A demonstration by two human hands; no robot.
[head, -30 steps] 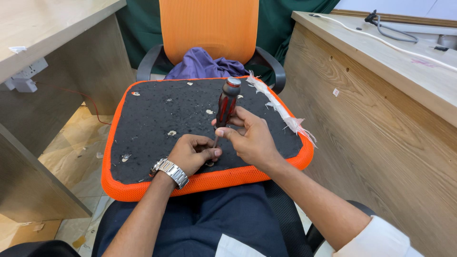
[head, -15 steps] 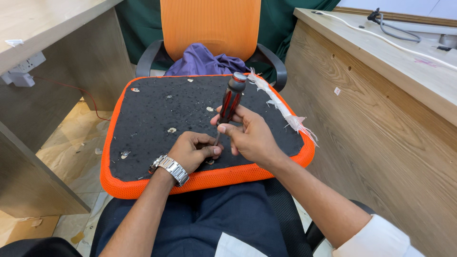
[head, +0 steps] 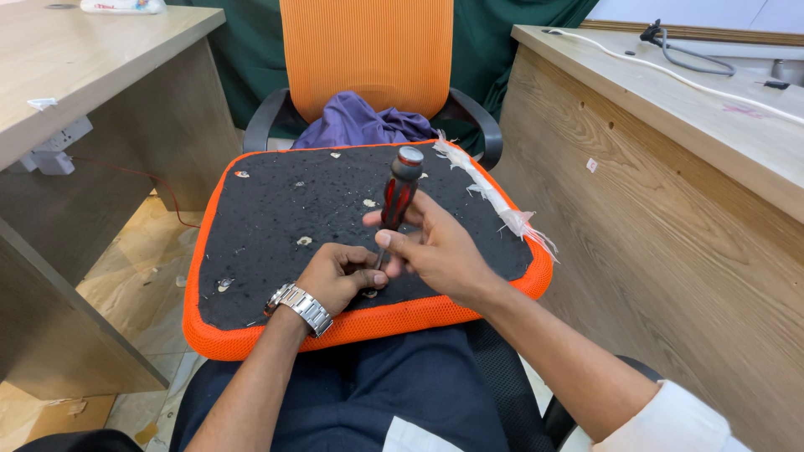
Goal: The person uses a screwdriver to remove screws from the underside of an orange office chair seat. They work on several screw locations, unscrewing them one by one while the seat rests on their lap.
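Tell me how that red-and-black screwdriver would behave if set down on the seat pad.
The screwdriver looks stiff: straight shaft, hard handle. Its rounded handle would probably roll, though the rough black underside of the seat pad may slow it. The right hand holds it upright; released, it would likely tip.
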